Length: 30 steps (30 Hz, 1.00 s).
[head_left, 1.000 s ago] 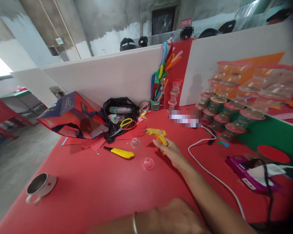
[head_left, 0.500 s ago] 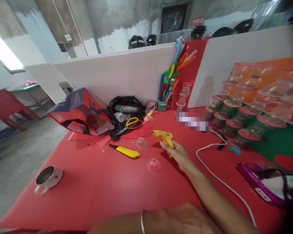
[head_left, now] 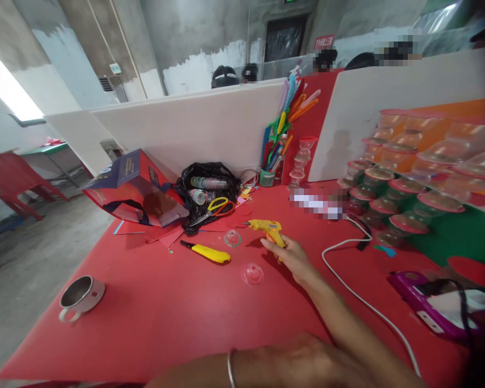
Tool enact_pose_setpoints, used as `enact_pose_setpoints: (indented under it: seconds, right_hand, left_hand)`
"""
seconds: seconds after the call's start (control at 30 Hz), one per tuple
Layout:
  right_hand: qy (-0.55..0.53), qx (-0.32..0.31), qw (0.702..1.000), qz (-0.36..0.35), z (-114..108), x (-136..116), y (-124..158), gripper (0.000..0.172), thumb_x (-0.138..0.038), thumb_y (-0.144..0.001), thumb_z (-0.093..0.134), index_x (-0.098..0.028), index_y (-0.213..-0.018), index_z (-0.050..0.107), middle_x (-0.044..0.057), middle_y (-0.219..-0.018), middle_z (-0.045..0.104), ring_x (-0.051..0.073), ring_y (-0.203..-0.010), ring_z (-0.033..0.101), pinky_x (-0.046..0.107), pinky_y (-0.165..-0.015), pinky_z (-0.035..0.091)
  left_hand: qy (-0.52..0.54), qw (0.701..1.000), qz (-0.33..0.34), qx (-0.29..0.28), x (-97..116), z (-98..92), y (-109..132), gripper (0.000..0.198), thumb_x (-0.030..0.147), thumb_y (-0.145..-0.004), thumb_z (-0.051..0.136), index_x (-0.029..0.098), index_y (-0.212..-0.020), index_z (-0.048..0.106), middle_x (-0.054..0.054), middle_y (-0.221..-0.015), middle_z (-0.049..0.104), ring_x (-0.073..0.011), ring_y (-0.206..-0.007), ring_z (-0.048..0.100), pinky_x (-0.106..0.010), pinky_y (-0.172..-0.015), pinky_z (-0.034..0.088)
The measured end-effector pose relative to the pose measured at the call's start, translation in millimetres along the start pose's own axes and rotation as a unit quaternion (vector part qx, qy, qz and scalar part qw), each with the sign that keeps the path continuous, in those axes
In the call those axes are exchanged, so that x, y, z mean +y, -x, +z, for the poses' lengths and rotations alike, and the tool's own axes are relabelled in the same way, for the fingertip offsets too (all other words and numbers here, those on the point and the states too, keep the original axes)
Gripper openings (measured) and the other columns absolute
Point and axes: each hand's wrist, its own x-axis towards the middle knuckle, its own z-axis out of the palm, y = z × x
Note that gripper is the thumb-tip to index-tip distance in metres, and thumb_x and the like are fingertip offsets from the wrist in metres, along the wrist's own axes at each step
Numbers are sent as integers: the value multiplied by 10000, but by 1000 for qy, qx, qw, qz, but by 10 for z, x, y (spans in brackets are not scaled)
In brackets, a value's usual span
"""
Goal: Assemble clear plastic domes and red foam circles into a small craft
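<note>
From where I stand, I see that the right hand [head_left: 288, 254] is wrapped around the handle of a yellow glue gun [head_left: 269, 226], and it seems to hold it above the red table [head_left: 165, 323]. The long barrel lies almost level, with its nozzle [head_left: 246, 223] pointing to the person's left, while the handle slants down and to the right, into the palm. Just beside the nozzle, to the left and a little closer to the person, rests one clear plastic cap [head_left: 232, 238]. A second clear cup piece [head_left: 253, 275] lies on the near side of the gun, below the barrel, and nothing touches it. To both of these pieces the right hand is the nearer one. The left hand [head_left: 307, 360], with a bracelet [head_left: 230, 368] at its wrist, reaches across the near edge, in front of the right forearm; its fingers do not show clearly, so I cannot tell whether they hold something. Further left, a yellow knife [head_left: 210, 253] lies slanted, its dark tip pointing away.
</note>
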Motion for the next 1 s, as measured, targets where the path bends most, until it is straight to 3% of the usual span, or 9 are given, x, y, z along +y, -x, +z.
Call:
enact_pose_setpoints:
  seconds: [0.13, 0.27, 0.37, 0.47, 0.53, 0.6, 0.67, 0.8, 1.0]
  right_hand:
    - [-5, 3, 1000, -1, 13, -4, 9, 493, -577, -589, 781, -175, -843, 651, -71, -555, 458, 95, -499, 383, 242, -466, 299]
    - [-11, 2, 1000, -2, 25, -43, 33, 513, -594, -570, 779, -174, -834, 647, -68, -567, 467, 91, -501, 373, 240, -464, 288]
    - [-18, 1, 1000, -3, 24, -52, 37, 521, -604, -570, 777, -175, -835, 648, -68, -564, 462, 90, -500, 366, 241, -463, 283]
    - [-24, 1, 1000, -8, 22, -38, 26, 511, -597, -573, 786, -180, -836, 652, -60, -572, 476, 95, -509, 381, 244, -469, 290]
    - [-26, 4, 1000, -11, 21, -29, 17, 508, -599, -582, 786, -179, -831, 648, -57, -572, 477, 94, -511, 380, 245, -471, 287]
    - [-25, 5, 1000, -10, 19, -31, 12, 509, -606, -583, 784, -176, -815, 640, -63, -556, 457, 89, -501, 365, 245, -469, 275]
    - [-23, 5, 1000, -8, 18, -44, 12, 509, -613, -579, 782, -179, -797, 630, -71, -541, 434, 87, -496, 352, 245, -468, 264]
    - [-22, 6, 1000, -2, 20, -74, 18, 515, -618, -572, 779, -181, -802, 633, -73, -544, 433, 93, -505, 365, 248, -471, 269]
    - [-26, 11, 1000, 12, 13, -84, 10, 507, -623, -573, 773, -181, -768, 618, -64, -563, 452, 92, -508, 372, 248, -478, 284]
  left_hand:
    - [-22, 985, -115, 127, 16, -33, 57, 155, 258, -930, 554, 168, -880, 670, -41, -878, 758, -132, -801, 714, -173, -749, 536]
    - [-53, 984, -128, 111, 54, -68, 139, 395, 306, -853, 637, 187, -514, 472, 36, -499, 554, -84, -489, 540, -187, -531, 457]
    - [-65, 984, -71, 151, 112, -146, 186, 316, 142, -714, 597, 208, -506, 369, 16, -556, 565, -102, -566, 556, -202, -587, 481]
    - [-53, 965, -28, 255, 151, -317, 252, 139, 71, -634, 495, 192, -672, 552, -56, -809, 695, -148, -765, 643, -237, -711, 530]
    - [-76, 926, -32, 368, 126, -476, 334, 227, 47, -652, 449, 195, -727, 603, -41, -747, 695, -148, -721, 638, -272, -717, 527]
    - [-155, 844, -55, 510, 47, -657, 458, 217, 39, -684, 460, 205, -689, 601, -20, -658, 665, -153, -649, 599, -301, -681, 500]
    - [-241, 761, -96, 594, -64, -840, 614, 205, 43, -723, 487, 203, -722, 616, -33, -705, 667, -170, -684, 598, -316, -674, 486]
    - [-360, 676, -221, 603, -261, -1139, 892, 197, 69, -752, 561, 193, -868, 661, -76, -887, 712, -240, -868, 625, -387, -778, 468]
    - [-447, 670, -361, 469, -382, -1429, 908, 329, 296, -798, 699, 216, -1117, 675, -124, -1115, 723, -334, -1056, 610, -488, -902, 397]
